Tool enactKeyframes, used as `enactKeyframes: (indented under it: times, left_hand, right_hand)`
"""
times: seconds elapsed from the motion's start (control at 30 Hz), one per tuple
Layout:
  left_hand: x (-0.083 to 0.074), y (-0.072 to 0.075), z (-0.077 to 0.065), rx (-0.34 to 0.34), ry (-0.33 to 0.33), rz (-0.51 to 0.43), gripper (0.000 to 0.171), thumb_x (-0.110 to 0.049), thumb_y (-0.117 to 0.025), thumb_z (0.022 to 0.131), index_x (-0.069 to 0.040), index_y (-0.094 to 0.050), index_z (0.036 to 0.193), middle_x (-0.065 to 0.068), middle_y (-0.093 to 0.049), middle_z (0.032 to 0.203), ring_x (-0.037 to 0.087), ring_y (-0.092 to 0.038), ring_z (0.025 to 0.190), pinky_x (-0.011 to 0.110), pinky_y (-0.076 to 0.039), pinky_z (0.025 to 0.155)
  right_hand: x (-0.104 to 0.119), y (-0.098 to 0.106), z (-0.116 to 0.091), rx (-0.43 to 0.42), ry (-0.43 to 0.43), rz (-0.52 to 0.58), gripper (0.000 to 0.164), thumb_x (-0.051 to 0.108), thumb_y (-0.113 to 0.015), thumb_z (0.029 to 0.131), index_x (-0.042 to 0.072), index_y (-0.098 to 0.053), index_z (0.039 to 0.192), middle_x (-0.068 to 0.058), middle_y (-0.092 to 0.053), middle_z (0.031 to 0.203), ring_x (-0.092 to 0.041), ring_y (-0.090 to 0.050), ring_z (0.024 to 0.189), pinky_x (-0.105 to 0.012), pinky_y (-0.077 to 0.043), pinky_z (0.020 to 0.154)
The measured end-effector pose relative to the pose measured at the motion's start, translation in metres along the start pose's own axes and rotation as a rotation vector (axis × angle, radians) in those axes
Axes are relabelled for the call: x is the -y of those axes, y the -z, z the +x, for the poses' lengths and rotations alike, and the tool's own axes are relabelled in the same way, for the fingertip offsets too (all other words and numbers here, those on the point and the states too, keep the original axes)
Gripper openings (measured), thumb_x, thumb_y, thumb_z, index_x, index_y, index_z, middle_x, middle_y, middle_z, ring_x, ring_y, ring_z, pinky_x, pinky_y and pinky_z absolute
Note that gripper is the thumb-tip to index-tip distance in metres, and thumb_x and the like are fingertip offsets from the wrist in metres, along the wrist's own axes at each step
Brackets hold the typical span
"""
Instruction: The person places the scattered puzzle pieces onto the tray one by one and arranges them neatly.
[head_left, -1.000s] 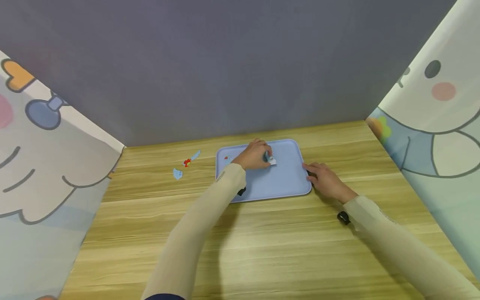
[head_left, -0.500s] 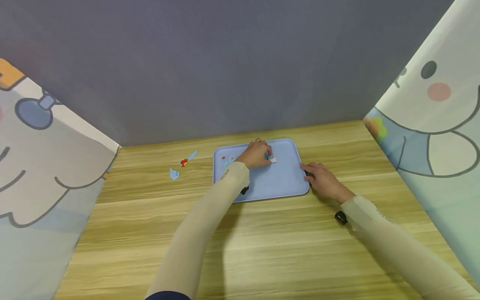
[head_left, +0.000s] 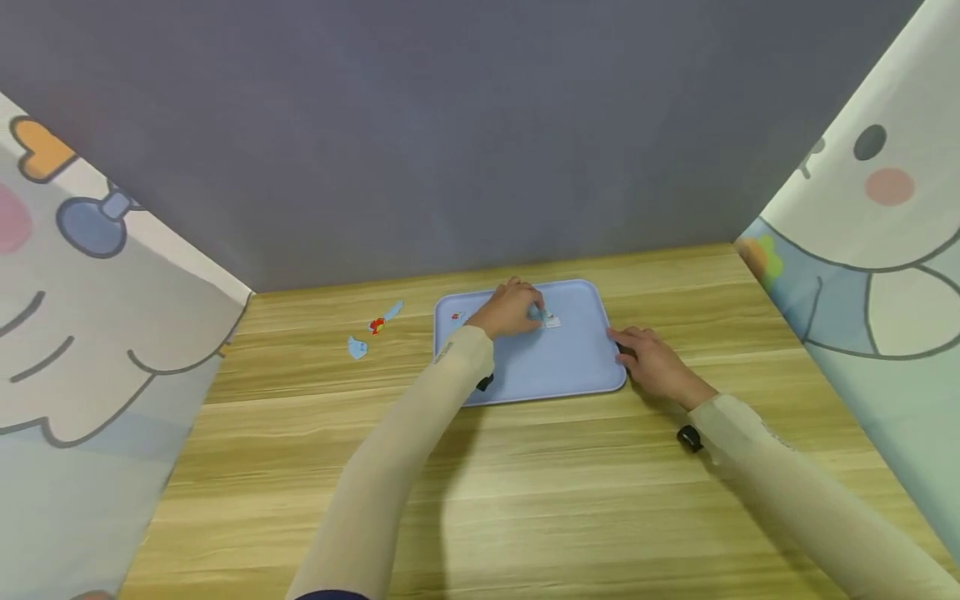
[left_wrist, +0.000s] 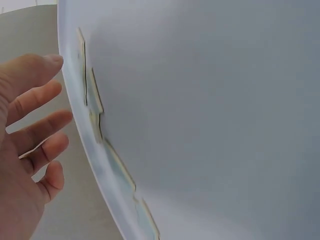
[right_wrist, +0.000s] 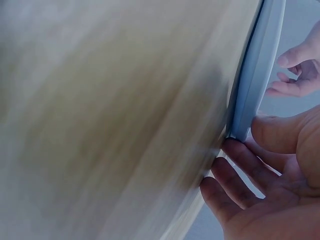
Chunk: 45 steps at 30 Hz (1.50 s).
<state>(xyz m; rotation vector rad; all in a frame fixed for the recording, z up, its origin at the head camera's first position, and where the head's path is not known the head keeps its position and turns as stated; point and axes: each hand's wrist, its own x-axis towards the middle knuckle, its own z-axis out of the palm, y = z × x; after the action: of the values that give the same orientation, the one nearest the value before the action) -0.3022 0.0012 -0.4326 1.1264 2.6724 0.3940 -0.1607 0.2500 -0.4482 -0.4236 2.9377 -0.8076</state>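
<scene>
My left hand (head_left: 512, 310) is over the light blue tray (head_left: 577, 371), beside a white and light-blue flat puzzle piece (head_left: 552, 322). In the left wrist view its fingers are apart and loosely bent, with nothing between them. Several thin puzzle pieces (left_wrist: 120, 165) lie along the tray, seen nearly edge-on. Another small piece with a red spot (head_left: 457, 316) lies on the tray's left part, partly hidden by the left arm. At the right rim, my right hand (head_left: 652, 362) holds the tray edge between thumb (right_wrist: 272, 131) and fingers.
To the left of the tray lie loose flat pieces: a red and yellow one (head_left: 377, 326), a light-blue strip (head_left: 393, 310) and a broader light-blue one (head_left: 357, 347). All are on the wood-grain table (head_left: 300, 467). A grey partition (head_left: 480, 142) stands along the back.
The left hand shifts only slightly over the same piece, and more of the white piece shows beside its fingertips. The right hand stays at the tray rim. The head view sways a little.
</scene>
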Motion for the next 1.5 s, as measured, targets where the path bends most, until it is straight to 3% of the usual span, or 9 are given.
enactKeyframes:
  times: [0.3, 0.63, 0.87, 1.1, 1.3, 1.5]
  left_hand:
    - [0.016, 0.010, -0.022, -0.066, 0.033, -0.066, 0.030, -0.024, -0.068, 0.088, -0.013, -0.064, 0.116, -0.002, -0.057, 0.119, 0.019, -0.042, 0.111, 0.042, -0.031, 0.099]
    - [0.040, 0.012, -0.043, -0.153, 0.084, -0.095, 0.031, -0.023, -0.069, 0.087, -0.010, -0.064, 0.115, 0.002, -0.054, 0.124, 0.023, -0.039, 0.123, 0.055, -0.022, 0.104]
    - [0.056, 0.016, -0.071, -0.199, 0.108, -0.113, 0.032, -0.022, -0.067, 0.088, -0.008, -0.062, 0.116, 0.002, -0.054, 0.123, 0.027, -0.040, 0.123, 0.056, -0.020, 0.104]
    - [0.079, 0.027, -0.098, -0.236, 0.191, -0.142, 0.032, -0.020, -0.066, 0.089, -0.009, -0.060, 0.119, 0.004, -0.052, 0.126, 0.030, -0.036, 0.125, 0.057, -0.021, 0.103]
    - [0.103, 0.026, -0.124, -0.274, 0.233, -0.145, 0.033, -0.019, -0.067, 0.087, -0.006, -0.061, 0.117, 0.008, -0.054, 0.123, 0.029, -0.040, 0.115, 0.053, -0.027, 0.096]
    - [0.119, 0.025, -0.147, -0.321, 0.229, -0.115, 0.032, -0.018, -0.069, 0.086, -0.003, -0.063, 0.114, 0.010, -0.056, 0.118, 0.029, -0.042, 0.108, 0.051, -0.030, 0.092]
  right_hand:
    - [-0.003, 0.003, 0.002, -0.001, 0.000, 0.005, 0.046, 0.001, -0.055, 0.093, -0.009, -0.042, 0.136, -0.027, -0.050, 0.125, -0.043, -0.044, 0.112, -0.056, -0.036, 0.093]
    - [-0.010, 0.005, 0.003, -0.003, 0.004, -0.008, 0.046, 0.000, -0.055, 0.092, -0.011, -0.042, 0.135, -0.028, -0.050, 0.123, -0.044, -0.044, 0.109, -0.056, -0.036, 0.092]
    - [-0.014, 0.006, 0.000, -0.002, 0.001, -0.003, 0.046, -0.001, -0.055, 0.092, -0.011, -0.042, 0.135, -0.028, -0.050, 0.123, -0.045, -0.043, 0.110, -0.057, -0.035, 0.092]
    - [-0.015, 0.006, 0.000, -0.007, 0.008, -0.004, 0.046, 0.000, -0.056, 0.092, -0.011, -0.042, 0.135, -0.029, -0.050, 0.123, -0.046, -0.043, 0.110, -0.058, -0.035, 0.092]
    - [-0.014, 0.006, 0.000, -0.007, 0.013, -0.002, 0.046, -0.001, -0.056, 0.092, -0.011, -0.042, 0.134, -0.029, -0.050, 0.123, -0.046, -0.044, 0.110, -0.058, -0.035, 0.092]
    - [-0.012, 0.005, 0.003, -0.016, 0.022, 0.008, 0.046, -0.001, -0.056, 0.091, -0.011, -0.043, 0.134, -0.028, -0.051, 0.122, -0.045, -0.044, 0.109, -0.057, -0.035, 0.092]
